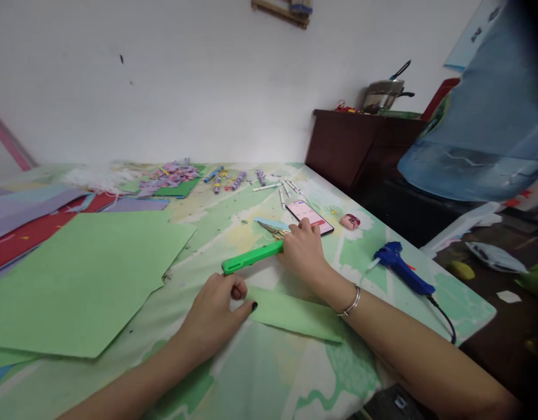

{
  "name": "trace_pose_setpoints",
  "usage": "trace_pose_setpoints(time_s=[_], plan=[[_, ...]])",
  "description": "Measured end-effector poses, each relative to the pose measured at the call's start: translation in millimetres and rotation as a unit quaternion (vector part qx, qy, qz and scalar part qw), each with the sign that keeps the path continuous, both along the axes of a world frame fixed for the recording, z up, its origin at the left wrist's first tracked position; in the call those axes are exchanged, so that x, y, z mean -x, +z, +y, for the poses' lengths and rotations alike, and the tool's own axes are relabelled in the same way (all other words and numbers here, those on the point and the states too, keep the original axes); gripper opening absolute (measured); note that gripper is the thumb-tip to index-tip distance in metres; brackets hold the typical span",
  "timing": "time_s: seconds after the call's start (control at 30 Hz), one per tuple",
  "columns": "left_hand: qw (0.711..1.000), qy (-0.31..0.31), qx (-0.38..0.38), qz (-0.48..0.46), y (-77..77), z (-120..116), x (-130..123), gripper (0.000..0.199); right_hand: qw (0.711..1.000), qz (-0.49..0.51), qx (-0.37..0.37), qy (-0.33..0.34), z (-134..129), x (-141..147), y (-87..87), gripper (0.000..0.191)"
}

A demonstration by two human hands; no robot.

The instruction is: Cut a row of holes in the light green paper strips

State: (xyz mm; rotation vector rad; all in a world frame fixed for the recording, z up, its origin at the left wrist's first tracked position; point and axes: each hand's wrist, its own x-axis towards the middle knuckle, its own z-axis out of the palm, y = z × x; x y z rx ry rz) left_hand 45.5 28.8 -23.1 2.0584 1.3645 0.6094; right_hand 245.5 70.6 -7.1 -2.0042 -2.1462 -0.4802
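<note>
My right hand [304, 252] is closed around one end of a long bright green plastic tool [252, 257], shaped like a utility knife, held low over the table. Its other end points left, close above the knuckles of my left hand [220, 306]. The fingers of that hand are curled, and its thumb presses at the left end of a light green paper strip [295, 315]. The strip lies flat, partly under my right forearm. Just beyond my right hand are scissors [273, 229], a light blue paper piece [275, 223] and a phone [310, 216] with a lit pink screen.
A large light green sheet [80, 280] lies left over coloured papers [37, 227]. Cut paper bits [175, 175] and white sticks [286, 188] are farther back. A blue glue gun [402, 268] with its cord and a small pink case [350, 221] lie right. A water bottle [479, 140] stands beyond.
</note>
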Motion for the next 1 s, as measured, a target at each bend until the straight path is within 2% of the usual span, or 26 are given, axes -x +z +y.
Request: trace_pose_setpoints(time_s=[0.13,0.27,0.33,0.43,0.57,0.63,0.7,0.77,0.83,0.9,1.0], plan=[[0.997,0.009,0.049,-0.060,1.2,-3,4,0.009,1.000,0.004,0.008,0.000,3,-4,-1.0,0.015],[0.984,0.033,0.108,-0.139,3.5,-1,11,0.018,1.000,0.013,0.007,0.024,1,-5,3.5,0.014],[0.974,0.053,0.124,-0.184,6.4,0,15,0.022,0.998,0.020,0.005,0.051,-3,-4,6.4,0.023],[0.955,0.085,0.134,-0.251,11.3,3,19,0.024,0.994,0.042,0.011,0.099,-10,-1,8.2,0.046],[0.931,0.109,0.153,-0.312,13.8,4,20,0.026,0.982,0.088,0.045,0.162,-14,1,6.9,0.053],[0.922,0.112,0.164,-0.332,13.2,4,19,0.025,0.975,0.114,0.057,0.181,-14,1,8.2,0.052],[0.915,0.112,0.173,-0.346,12.0,4,19,0.023,0.969,0.140,0.053,0.196,-16,3,11.5,0.041],[0.910,0.110,0.180,-0.357,10.6,3,20,0.020,0.955,0.179,0.018,0.234,-20,8,15.3,0.025],[0.905,0.106,0.186,-0.369,8.9,3,22,0.018,0.909,0.247,-0.059,0.329,-28,16,17.3,0.017],[0.898,0.096,0.195,-0.383,7.0,2,22,0.017,0.869,0.281,-0.051,0.403,-38,25,16.5,0.015],[0.882,0.072,0.220,-0.410,4.3,1,21,0.017,0.850,0.302,-0.018,0.432,-47,34,11.7,0.015]])
